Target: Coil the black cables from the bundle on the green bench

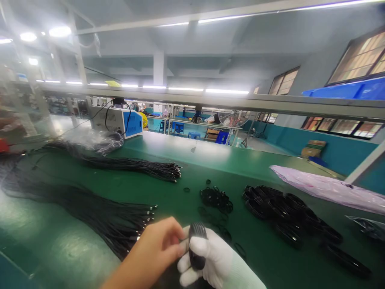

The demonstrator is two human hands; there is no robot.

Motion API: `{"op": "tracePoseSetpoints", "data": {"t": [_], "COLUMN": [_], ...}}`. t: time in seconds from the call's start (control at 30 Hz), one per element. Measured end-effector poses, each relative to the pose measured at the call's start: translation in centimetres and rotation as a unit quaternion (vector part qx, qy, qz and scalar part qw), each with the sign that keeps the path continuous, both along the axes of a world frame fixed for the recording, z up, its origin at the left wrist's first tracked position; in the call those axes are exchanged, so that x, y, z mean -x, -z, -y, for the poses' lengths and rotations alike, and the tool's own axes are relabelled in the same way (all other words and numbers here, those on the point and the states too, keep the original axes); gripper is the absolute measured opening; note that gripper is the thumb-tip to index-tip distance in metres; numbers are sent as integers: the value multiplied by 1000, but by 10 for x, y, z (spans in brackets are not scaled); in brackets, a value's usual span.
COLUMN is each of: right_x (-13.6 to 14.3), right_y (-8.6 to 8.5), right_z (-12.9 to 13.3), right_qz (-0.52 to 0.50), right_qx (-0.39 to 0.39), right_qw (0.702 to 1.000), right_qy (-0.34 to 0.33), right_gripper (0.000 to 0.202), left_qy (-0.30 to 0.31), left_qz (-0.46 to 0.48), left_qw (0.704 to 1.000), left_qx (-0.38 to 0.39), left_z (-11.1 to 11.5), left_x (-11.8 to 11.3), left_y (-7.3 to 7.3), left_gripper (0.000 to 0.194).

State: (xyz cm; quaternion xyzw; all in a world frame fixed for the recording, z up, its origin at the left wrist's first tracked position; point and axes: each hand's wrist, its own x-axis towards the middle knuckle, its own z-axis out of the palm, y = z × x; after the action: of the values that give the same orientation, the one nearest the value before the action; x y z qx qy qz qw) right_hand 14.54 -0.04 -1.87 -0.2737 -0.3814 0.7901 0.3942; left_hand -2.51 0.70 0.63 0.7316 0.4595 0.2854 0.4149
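Note:
A coiled black cable (197,245) is gripped upright in my right hand (215,257), which wears a white glove. The gloved thumb presses across the front of the coil and the fingers curl round beneath. My bare left hand (156,245) is closed in a pinch at the coil's left side, on what looks like a short piece of the same cable; its tip is hidden between the fingers. Just beyond the hands lies a pile of small black bands (216,198). To the left, a bundle of straight black cables (99,212) has its metal plugs pointing toward my left hand.
Finished-looking coils of black cable (279,208) are heaped at the right on the green table (168,144). A second cable bundle (135,166) lies farther back, beside clear plastic bags (96,138) and a blue-and-white machine (120,120). Pinkish plastic wrap (327,186) lies at the right edge.

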Motion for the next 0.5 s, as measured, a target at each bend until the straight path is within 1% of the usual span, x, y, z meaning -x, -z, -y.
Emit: {"op": "tracePoseSetpoints", "data": {"t": [0.07,0.13,0.2,0.23,0.33,0.4,0.47,0.5], "right_x": [-1,-1,-2,-2,-1,-1,-2,-4], "right_y": [-3,-6,-8,-8,-12,-16,-21,-22], "right_z": [1,1,0,-1,-3,-5,-6,-6], "right_qz": [35,98,160,175,150,149,182,204], "right_qx": [6,12,1,-9,-49,-68,-77,-77], "right_qw": [999,995,987,984,987,986,980,976], "right_qy": [-10,-17,-22,-26,-40,-34,-20,-11], "right_gripper": [35,34,33,33,29,21,13,11], "left_qy": [-24,-36,-44,-52,-65,-67,-63,-50], "left_qz": [15,3,-14,-24,-52,-54,-50,-49], "left_qw": [1000,999,997,995,988,985,986,990], "left_qx": [-10,-39,-68,-84,-133,-152,-146,-121], "left_z": [-9,-15,-18,-18,-15,-14,-17,-22], "left_x": [0,-4,-9,-12,-18,-20,-18,-16], "left_y": [0,2,6,8,18,23,26,26], "left_gripper": [17,19,16,15,15,15,16,16]}}
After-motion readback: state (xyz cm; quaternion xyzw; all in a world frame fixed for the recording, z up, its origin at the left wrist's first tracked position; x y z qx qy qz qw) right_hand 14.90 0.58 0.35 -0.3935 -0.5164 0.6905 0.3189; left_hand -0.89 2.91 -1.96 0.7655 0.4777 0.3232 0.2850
